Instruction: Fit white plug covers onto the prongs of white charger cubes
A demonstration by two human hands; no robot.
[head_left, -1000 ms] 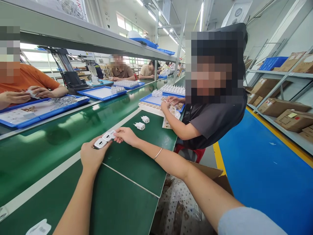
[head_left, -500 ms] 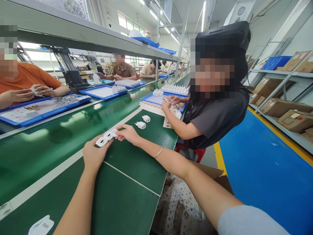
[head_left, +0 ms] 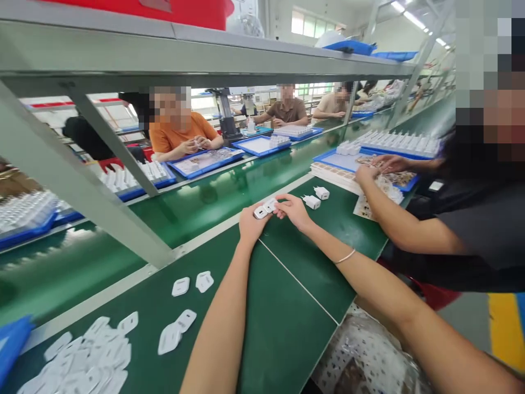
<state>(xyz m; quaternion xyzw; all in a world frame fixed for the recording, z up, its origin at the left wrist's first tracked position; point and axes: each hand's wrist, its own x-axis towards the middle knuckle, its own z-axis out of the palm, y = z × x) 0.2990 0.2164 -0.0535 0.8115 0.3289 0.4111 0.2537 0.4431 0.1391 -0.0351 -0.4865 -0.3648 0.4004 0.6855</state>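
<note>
White chargers [head_left: 264,208] held between left hand [head_left: 249,223] and right hand [head_left: 294,209].

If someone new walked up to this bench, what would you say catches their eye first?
Probably the left hand and right hand meeting over a pair of white chargers at the middle of the green bench. Next, the heap of white charger shells at the near left, and two more plugs just beyond the hands.
</note>
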